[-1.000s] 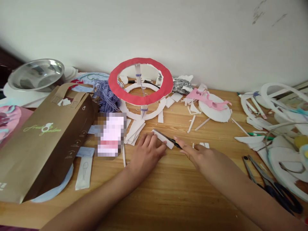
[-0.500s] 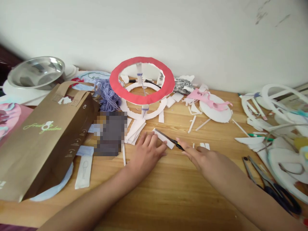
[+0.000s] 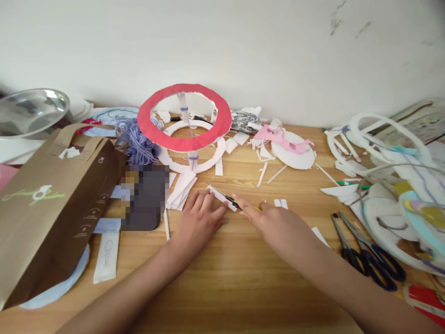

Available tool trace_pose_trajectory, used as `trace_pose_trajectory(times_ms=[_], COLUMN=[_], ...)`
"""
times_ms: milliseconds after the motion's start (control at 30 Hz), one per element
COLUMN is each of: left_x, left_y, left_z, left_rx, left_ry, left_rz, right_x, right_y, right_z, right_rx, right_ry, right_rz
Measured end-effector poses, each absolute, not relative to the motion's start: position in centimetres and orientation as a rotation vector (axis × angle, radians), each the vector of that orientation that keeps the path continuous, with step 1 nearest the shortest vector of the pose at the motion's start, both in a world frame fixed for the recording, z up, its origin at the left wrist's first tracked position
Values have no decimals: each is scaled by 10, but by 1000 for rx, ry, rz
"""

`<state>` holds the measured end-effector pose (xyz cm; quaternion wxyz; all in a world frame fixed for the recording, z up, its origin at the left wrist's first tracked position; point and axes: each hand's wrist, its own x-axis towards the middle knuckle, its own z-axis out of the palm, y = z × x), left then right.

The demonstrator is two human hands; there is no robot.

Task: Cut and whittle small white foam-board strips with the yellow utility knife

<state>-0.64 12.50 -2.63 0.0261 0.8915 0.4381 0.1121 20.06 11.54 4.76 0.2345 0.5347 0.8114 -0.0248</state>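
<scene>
On the wooden table my left hand [image 3: 201,213] presses down a narrow white card strip [image 3: 222,198], its bent fingers at the strip's far left end and its thumb along the near side. My right hand [image 3: 266,213] grips a craft knife [image 3: 232,202] with black and yellow on its handle. The knife lies low along the strip, its blade reaching toward my left fingertips. How deep it cuts, I cannot tell. Behind my left hand is a pile of white card pieces [image 3: 181,191]. Beyond stands a ring frame with a red upper ring [image 3: 219,127] and white lower ring.
At left are a brown paper bag [image 3: 52,185], a metal bowl [image 3: 34,111], purple yarn [image 3: 137,141] and a blurred-out dark object [image 3: 148,199]. Scissors [image 3: 368,260] lie at right, by a heap of white rings [image 3: 389,139]. Pink scraps [image 3: 285,143] lie on a white disc [image 3: 299,160].
The view has turned to the right, so things appear further left. My right hand has slid the knife along the strip, closer to my left hand, which keeps its place.
</scene>
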Motion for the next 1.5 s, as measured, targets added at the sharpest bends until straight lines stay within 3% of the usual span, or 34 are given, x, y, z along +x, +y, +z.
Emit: trace_pose_trajectory(times_ms=[300,833,1500], left_x=[-7,-7,-8], left_y=[124,121,122], left_z=[-27,-31,-24], left_rx=[2777,2766,2693], left_ry=[1376,1354,1349], left_rz=[306,342,266], right_x=[223,235,257], right_y=[110,97,88], right_z=[39,20,14], right_rx=[1495,1446,1385], right_ry=[2312,2479,2526], right_rz=[-123,157,175])
